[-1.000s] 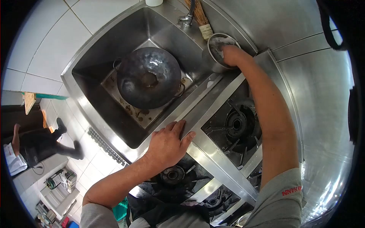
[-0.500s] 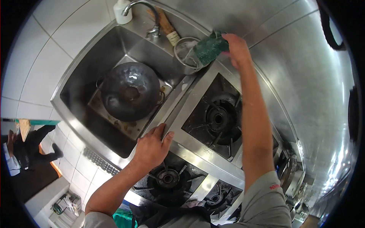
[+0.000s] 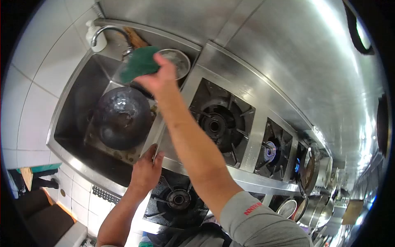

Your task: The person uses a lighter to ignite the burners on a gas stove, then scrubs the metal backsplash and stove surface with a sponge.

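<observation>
My right hand grips a dark green scouring pad, slightly blurred, above the back of the sink and in front of the faucet. Below it, a dark wok lies bottom up in the steel sink, wet and shiny on its curved base. Beside the right hand stands a round metal pot, partly covered by the hand. My left hand rests on the rim between sink and stove, thumb apart from the fingers; it holds no loose thing.
A curved faucet, a white pump bottle and a wooden-handled brush are at the sink's back. Burners fill the stove to the right; one burner shows a blue flame. Pans stand farther right. Another person's legs show at far left.
My right hand has carried the scouring pad left, from over the metal pot to over the sink. The left hand stays on the rim. The view has shifted right, bringing more burners into sight.
</observation>
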Demonstrator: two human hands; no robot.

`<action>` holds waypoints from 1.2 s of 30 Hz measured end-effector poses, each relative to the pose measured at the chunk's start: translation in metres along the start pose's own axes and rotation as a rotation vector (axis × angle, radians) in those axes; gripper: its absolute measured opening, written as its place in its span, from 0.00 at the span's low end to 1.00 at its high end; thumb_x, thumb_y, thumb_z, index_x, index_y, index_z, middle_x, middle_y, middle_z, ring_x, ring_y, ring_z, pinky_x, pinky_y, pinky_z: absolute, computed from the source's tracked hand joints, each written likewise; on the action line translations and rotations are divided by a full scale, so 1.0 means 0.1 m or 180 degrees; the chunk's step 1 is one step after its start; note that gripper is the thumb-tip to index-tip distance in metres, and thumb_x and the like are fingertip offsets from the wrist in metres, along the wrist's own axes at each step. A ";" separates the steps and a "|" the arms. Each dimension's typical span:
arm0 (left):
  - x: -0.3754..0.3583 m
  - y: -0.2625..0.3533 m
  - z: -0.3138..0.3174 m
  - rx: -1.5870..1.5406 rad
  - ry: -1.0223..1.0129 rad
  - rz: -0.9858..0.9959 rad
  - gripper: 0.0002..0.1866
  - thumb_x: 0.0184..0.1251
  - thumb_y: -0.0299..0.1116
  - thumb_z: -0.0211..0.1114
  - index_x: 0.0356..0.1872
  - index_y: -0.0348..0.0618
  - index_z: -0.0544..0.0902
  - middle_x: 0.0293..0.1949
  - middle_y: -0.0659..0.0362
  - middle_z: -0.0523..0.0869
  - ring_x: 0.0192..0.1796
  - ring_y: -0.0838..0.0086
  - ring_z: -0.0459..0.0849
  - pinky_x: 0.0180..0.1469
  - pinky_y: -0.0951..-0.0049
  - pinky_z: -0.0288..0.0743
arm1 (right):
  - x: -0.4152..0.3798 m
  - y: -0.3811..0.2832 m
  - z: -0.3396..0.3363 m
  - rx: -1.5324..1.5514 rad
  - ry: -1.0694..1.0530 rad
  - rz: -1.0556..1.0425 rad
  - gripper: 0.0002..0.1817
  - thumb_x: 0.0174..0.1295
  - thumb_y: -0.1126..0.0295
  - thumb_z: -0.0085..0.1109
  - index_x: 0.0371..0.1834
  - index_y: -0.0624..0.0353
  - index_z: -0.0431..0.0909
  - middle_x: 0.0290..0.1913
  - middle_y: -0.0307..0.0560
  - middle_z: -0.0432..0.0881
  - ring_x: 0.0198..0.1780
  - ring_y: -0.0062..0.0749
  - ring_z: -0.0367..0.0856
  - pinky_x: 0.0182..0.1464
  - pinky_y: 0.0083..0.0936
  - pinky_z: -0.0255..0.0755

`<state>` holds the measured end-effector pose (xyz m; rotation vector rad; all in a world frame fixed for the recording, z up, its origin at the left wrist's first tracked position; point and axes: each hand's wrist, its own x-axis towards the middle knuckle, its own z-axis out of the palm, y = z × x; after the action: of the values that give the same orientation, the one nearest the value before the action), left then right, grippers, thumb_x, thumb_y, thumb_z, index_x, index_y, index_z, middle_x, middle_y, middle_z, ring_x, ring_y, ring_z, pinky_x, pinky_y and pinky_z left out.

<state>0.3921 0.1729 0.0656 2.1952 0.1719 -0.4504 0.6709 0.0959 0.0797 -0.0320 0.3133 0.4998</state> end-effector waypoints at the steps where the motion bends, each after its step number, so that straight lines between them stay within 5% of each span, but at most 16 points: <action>1: 0.00 0.00 0.00 0.0000 -0.0054 -0.0105 0.35 0.86 0.56 0.51 0.74 0.33 0.75 0.66 0.35 0.83 0.69 0.38 0.82 0.70 0.47 0.76 | 0.09 0.10 -0.09 0.0087 0.0026 0.0237 0.23 0.80 0.60 0.51 0.71 0.60 0.73 0.74 0.55 0.77 0.73 0.59 0.76 0.77 0.75 0.58; 5: 0.00 0.02 0.00 0.0078 -0.0069 -0.0077 0.36 0.87 0.56 0.50 0.75 0.30 0.74 0.67 0.33 0.83 0.70 0.37 0.80 0.72 0.49 0.74 | 0.12 0.25 -0.16 0.0510 0.0098 0.0246 0.24 0.84 0.55 0.49 0.71 0.59 0.73 0.75 0.55 0.76 0.75 0.60 0.74 0.78 0.77 0.54; 7: 0.00 0.02 -0.01 0.0071 -0.0076 -0.0042 0.36 0.87 0.55 0.50 0.75 0.29 0.74 0.67 0.32 0.82 0.70 0.37 0.81 0.72 0.49 0.74 | -0.13 0.11 -0.06 0.0226 -0.0068 0.0267 0.26 0.85 0.52 0.46 0.74 0.59 0.72 0.79 0.59 0.71 0.82 0.63 0.64 0.80 0.81 0.45; 14: 0.00 0.05 -0.01 0.0001 -0.0131 -0.0088 0.35 0.86 0.53 0.50 0.75 0.29 0.73 0.68 0.32 0.81 0.71 0.39 0.80 0.74 0.51 0.73 | -1.38 -1.33 0.10 -0.0291 -0.0820 -0.1543 0.35 0.75 0.43 0.61 0.69 0.65 0.74 0.74 0.62 0.75 0.77 0.60 0.71 0.81 0.65 0.62; 20: 0.02 0.03 0.03 -0.0078 -0.0150 -0.0121 0.34 0.86 0.51 0.53 0.77 0.30 0.72 0.69 0.32 0.81 0.72 0.39 0.79 0.75 0.53 0.71 | -1.79 -1.86 0.33 -0.0584 -0.0050 -0.3592 0.34 0.73 0.45 0.66 0.67 0.62 0.75 0.67 0.54 0.79 0.67 0.49 0.76 0.73 0.49 0.67; 23: 0.02 -0.04 0.04 -0.0311 -0.0262 -0.0330 0.34 0.85 0.49 0.55 0.78 0.30 0.71 0.67 0.32 0.82 0.71 0.38 0.80 0.74 0.55 0.73 | -1.09 -1.78 0.48 -0.1225 0.0158 -0.4506 0.41 0.72 0.38 0.65 0.76 0.56 0.70 0.76 0.50 0.74 0.76 0.44 0.69 0.81 0.49 0.54; 26: 0.08 -0.32 0.16 -0.0293 -0.0001 -0.0471 0.29 0.84 0.45 0.57 0.72 0.30 0.77 0.60 0.34 0.87 0.64 0.41 0.86 0.66 0.55 0.76 | -0.37 -1.58 0.53 -0.4615 0.2779 -0.5256 0.66 0.73 0.38 0.62 0.86 0.77 0.26 0.85 0.88 0.23 0.87 0.82 0.24 0.88 0.60 0.33; 29: 0.02 -0.24 0.12 -0.0379 -0.0063 -0.0412 0.25 0.82 0.43 0.57 0.65 0.30 0.81 0.55 0.37 0.90 0.57 0.46 0.89 0.61 0.56 0.77 | -0.72 -1.87 0.32 -0.4942 0.2754 -0.4971 0.68 0.69 0.39 0.66 0.88 0.73 0.28 0.86 0.84 0.24 0.87 0.82 0.26 0.87 0.64 0.36; 32: 0.06 -0.38 0.09 -0.0248 -0.0049 -0.0352 0.23 0.82 0.41 0.58 0.60 0.29 0.83 0.52 0.39 0.91 0.52 0.49 0.89 0.58 0.56 0.77 | -1.47 -2.64 -0.03 -0.5645 0.3278 -0.5951 0.65 0.67 0.37 0.68 0.92 0.58 0.34 0.88 0.78 0.28 0.88 0.80 0.31 0.84 0.72 0.38; 36: 0.10 -0.39 0.15 0.0027 0.0161 -0.0334 0.23 0.81 0.41 0.58 0.56 0.25 0.84 0.50 0.38 0.91 0.51 0.49 0.89 0.57 0.55 0.77 | -3.00 -4.20 -0.38 -0.4830 0.3582 -0.6239 0.73 0.60 0.30 0.72 0.92 0.55 0.31 0.86 0.87 0.26 0.88 0.81 0.26 0.84 0.69 0.36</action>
<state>0.3864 0.1848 0.0247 2.2144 0.3144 -0.4546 0.6111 -0.4172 0.1153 -1.9446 0.7256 -1.4448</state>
